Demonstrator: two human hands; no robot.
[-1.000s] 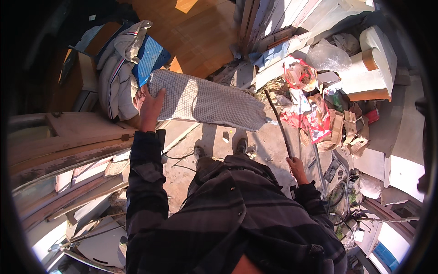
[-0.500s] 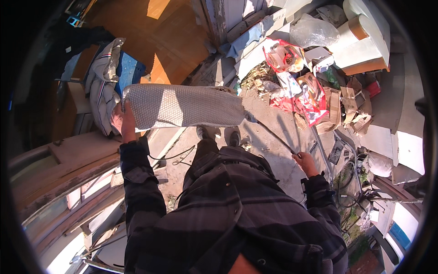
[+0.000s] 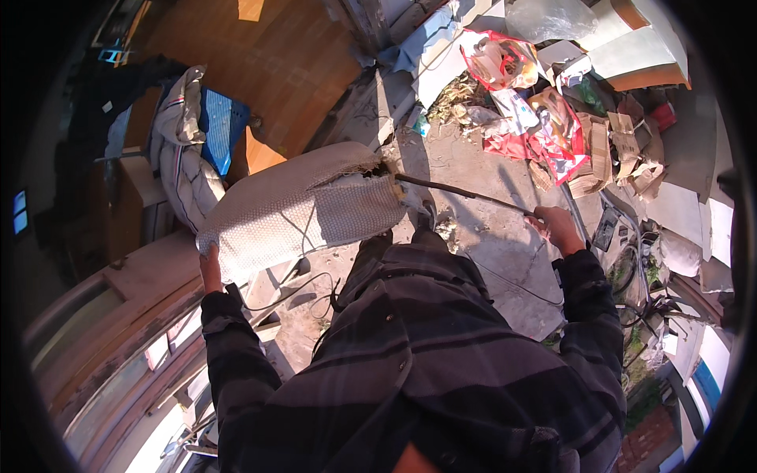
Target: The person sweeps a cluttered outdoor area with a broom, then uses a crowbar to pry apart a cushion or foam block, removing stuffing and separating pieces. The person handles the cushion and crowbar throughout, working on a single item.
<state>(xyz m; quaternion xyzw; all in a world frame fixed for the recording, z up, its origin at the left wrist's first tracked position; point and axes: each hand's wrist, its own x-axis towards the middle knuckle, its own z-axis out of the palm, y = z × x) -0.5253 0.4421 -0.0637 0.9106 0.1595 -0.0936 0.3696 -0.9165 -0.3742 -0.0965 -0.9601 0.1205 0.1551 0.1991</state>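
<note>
Head view: over littered concrete floor (image 3: 490,164), my left grip (image 3: 210,272) clasps a pale woven bundle (image 3: 284,197), right grip (image 3: 559,229) a dark stick (image 3: 465,192).

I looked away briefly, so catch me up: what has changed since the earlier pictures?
The stick swung left, its tip now at the right end of the cushion. The cushion's left end came nearer the person, and a torn opening shows at its right. Unchanged: left hand on cushion, right hand on stick; cardboard in place.
</note>
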